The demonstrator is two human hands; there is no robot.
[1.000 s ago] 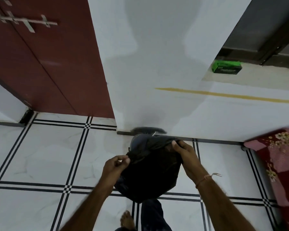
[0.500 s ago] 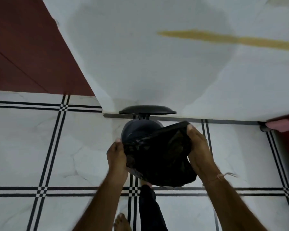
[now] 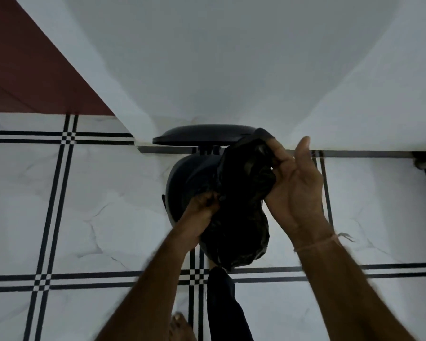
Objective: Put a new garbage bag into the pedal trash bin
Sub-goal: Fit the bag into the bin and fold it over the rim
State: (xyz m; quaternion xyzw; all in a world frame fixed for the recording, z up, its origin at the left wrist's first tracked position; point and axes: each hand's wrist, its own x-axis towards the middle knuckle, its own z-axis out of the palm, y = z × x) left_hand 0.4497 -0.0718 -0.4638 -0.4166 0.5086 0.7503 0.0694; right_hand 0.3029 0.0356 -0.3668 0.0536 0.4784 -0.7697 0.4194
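A dark round pedal trash bin (image 3: 182, 178) stands on the tiled floor against the white wall, its lid (image 3: 202, 137) raised. A crumpled black garbage bag (image 3: 241, 205) hangs over the bin's right half and front. My left hand (image 3: 202, 207) pinches the bag's edge at the bin's near rim. My right hand (image 3: 290, 183) grips the bag's upper edge by the lid, thumb tucked into the plastic and fingers spread. The bag hides the bin's right side and most of its inside.
White wall (image 3: 231, 70) rises directly behind the bin. A dark red door (image 3: 30, 77) stands at the back left. White floor tiles (image 3: 96, 205) with black lines spread all around. My dark trouser leg (image 3: 224, 303) and bare foot (image 3: 180, 326) are just in front of the bin.
The view has come closer and tilted down over the bin. Both hands have carried the bag from in front of the bin to over its open mouth, the right hand rising to the lid.
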